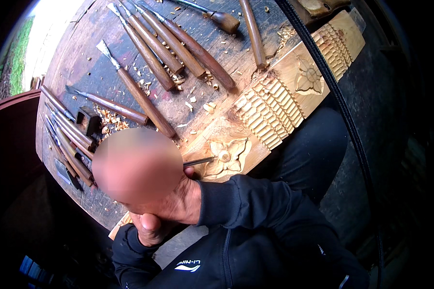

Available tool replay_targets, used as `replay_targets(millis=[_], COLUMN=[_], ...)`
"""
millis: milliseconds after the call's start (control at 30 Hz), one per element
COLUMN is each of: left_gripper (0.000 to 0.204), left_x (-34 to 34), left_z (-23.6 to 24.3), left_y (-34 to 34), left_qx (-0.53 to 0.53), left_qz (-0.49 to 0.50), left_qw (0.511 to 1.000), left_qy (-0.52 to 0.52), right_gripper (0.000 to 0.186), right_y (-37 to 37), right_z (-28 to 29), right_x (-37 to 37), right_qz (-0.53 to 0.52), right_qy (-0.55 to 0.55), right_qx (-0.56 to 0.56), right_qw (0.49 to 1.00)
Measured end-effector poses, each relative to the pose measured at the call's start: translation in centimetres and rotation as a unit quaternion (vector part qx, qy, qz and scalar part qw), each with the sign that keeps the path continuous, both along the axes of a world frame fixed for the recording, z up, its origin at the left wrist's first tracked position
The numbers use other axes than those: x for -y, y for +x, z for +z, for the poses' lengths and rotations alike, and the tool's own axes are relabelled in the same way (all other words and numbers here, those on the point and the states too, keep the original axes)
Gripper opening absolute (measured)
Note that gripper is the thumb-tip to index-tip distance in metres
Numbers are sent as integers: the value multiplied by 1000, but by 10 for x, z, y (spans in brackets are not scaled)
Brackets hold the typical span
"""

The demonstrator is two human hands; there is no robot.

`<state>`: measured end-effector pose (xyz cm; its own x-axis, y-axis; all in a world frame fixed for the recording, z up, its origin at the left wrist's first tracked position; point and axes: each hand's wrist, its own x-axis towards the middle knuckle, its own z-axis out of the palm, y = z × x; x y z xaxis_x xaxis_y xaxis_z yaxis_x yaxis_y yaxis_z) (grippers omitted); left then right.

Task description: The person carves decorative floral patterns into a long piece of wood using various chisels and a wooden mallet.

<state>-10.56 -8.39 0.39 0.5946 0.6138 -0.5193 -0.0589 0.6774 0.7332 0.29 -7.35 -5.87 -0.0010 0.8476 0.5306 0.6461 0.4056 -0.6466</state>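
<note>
My right hand [182,198] is closed round a wood-carving chisel [199,161], most of the hand and the handle hidden by a blurred patch. The chisel's dark blade points right, its tip at a carved four-petal flower [225,156] on a long pale wooden board [255,159]. A fingertip shows just under the blade. Close below the right wrist is my left hand [151,230], its fingers curled and its thumb showing; what it holds, if anything, is hidden.
Several wooden-handled chisels [144,103] lie across the worn wooden table [96,48], among curled shavings [112,120]. More tools [67,132] are bunched at left by a small dark block [88,120]. A black cord [340,96] hangs across the board's right part.
</note>
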Motion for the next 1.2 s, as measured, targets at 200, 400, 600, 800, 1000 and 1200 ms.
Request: replay_targets(millis=[200, 400, 600, 800, 1000, 1200], left_gripper=[119, 119, 119, 119, 119, 117], left_x=[-7, -14, -19, -10, -3, 2], left_z=[3, 10, 12, 8, 3, -1], left_y=[4, 1, 3, 15, 7, 1], left_qx=[-1, -3, -10, -24, -37, -36], left_qz=[-34, -69, -61, 62, 70, 68], left_qw=[999, 998, 998, 996, 995, 996], left_qy=[0, 7, 23, 63, 63, 50], right_gripper=[55, 50, 46, 9, 13, 11], right_y=[-24, -21, -20, 31, 34, 35], right_z=[-44, -39, -32, 47, 49, 45], right_x=[-21, 1, 18, -41, -41, -39], right_qz=[356, 246, 170, 30, 6, 8], right_qy=[58, -63, -162, -133, -88, -63], right_qx=[-527, -364, -183, 19, -3, -40], right_qw=[769, 896, 955, 991, 996, 997])
